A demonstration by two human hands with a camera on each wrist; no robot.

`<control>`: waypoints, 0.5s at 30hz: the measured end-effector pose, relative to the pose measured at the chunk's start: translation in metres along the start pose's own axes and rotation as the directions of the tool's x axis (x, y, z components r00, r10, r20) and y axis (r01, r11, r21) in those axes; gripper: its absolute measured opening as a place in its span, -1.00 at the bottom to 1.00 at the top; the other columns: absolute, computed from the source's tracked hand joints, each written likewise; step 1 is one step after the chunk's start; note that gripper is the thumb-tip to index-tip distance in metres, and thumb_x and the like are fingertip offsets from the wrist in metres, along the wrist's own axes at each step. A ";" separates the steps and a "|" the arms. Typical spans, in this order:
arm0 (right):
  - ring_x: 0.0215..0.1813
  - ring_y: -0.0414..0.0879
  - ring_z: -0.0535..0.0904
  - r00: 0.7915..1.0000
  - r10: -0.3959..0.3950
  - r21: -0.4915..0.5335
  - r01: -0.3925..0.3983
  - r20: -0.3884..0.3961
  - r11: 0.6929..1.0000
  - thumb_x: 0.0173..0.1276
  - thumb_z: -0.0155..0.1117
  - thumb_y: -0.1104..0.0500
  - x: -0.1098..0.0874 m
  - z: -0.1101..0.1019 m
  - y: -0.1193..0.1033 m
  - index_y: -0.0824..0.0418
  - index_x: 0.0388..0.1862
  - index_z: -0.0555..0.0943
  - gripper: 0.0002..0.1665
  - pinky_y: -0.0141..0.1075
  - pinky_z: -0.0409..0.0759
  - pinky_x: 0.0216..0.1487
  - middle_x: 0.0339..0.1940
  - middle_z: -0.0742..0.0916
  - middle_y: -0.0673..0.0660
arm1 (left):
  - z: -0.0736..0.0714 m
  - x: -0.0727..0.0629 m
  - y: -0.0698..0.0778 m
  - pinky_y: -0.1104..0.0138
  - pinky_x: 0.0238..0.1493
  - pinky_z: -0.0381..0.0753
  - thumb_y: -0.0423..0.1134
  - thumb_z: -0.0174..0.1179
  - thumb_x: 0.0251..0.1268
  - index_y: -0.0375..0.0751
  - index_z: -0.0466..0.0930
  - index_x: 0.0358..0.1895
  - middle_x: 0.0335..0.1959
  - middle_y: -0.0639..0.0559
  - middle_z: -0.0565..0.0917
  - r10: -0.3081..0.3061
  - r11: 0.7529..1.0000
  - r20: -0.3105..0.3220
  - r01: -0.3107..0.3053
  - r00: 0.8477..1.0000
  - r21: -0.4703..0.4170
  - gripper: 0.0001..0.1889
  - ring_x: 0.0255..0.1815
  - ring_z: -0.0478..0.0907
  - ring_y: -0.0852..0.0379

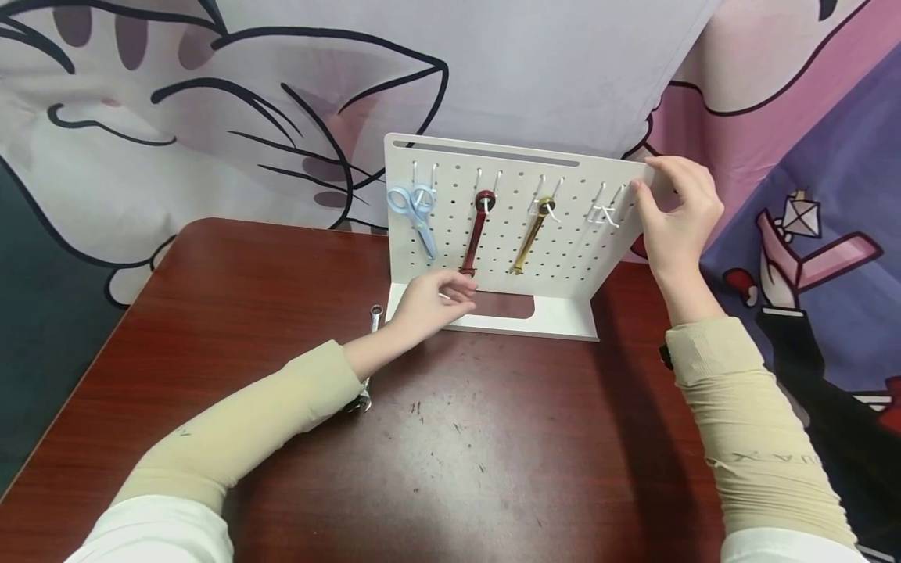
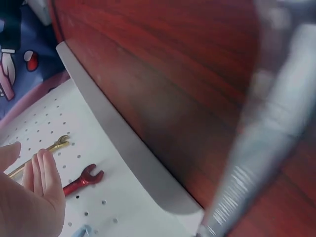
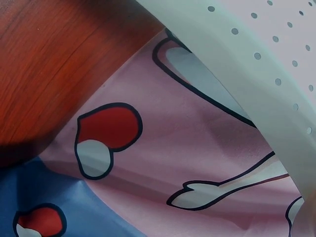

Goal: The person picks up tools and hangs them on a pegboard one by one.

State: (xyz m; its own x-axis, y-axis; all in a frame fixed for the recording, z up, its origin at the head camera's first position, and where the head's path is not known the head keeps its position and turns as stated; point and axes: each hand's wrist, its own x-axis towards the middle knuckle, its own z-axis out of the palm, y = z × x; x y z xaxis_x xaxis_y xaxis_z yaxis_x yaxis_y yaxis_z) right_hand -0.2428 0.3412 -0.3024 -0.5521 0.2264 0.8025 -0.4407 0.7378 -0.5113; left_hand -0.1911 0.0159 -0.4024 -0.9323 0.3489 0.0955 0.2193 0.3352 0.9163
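Note:
A white pegboard (image 1: 450, 270) stands upright on the table. Its top right corner is pinched between the thumb and fingers of my right hand (image 1: 679, 207). My left hand (image 1: 431, 303) is before the board's lower part, near the bottom end of a red wrench (image 1: 476, 234), with loosely bent fingers and nothing visible in them. Blue scissors (image 1: 421, 219), the red wrench and a gold wrench (image 1: 533, 238) hang from white hooks. The rightmost hooks (image 1: 604, 213) carry nothing. In the left wrist view, the wrenches' open ends show beyond the left hand.
A silver wrench (image 1: 376, 314) lies on the brown table (image 1: 450, 438), partly hidden under my left forearm. Behind the table hangs a cartoon-printed cloth (image 1: 535, 70). In the left wrist view, a blurred silver wrench (image 2: 266, 128) is very close to the camera.

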 end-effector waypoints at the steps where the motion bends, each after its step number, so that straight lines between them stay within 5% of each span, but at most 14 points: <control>1: 0.15 0.01 0.71 1.000 -0.001 -0.001 0.001 -0.001 1.000 0.36 0.55 0.21 0.000 0.000 0.000 0.27 0.00 0.84 -0.73 -0.48 0.52 0.24 0.02 0.87 0.18 | -0.003 -0.003 -0.001 0.26 0.06 0.81 -0.42 0.41 0.31 -0.36 0.75 0.10 0.00 -0.21 0.84 -0.001 1.000 0.009 0.000 1.000 0.007 -0.69 -0.01 0.82 -0.10; 15: 0.16 0.02 0.71 1.000 -0.002 0.000 0.002 -0.002 1.000 0.37 0.54 0.20 0.000 0.000 0.000 0.26 0.00 0.84 -0.73 -0.47 0.53 0.25 0.02 0.88 0.17 | -0.048 -0.046 -0.032 0.13 0.11 0.81 -0.45 0.45 0.25 -0.37 0.74 0.05 0.00 -0.23 0.82 -0.029 0.982 0.038 0.022 0.999 0.186 -0.70 -0.02 0.81 -0.12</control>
State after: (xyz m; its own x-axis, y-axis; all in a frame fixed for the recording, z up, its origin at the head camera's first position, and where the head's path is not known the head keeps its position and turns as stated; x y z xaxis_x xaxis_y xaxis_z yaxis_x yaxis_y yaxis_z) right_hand -0.2426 0.3409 -0.3028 -0.5498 0.2264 0.8040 -0.4418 0.7381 -0.5099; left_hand -0.1687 -0.0526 -0.4172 -0.9267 0.3718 0.0541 0.2488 0.4992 0.8300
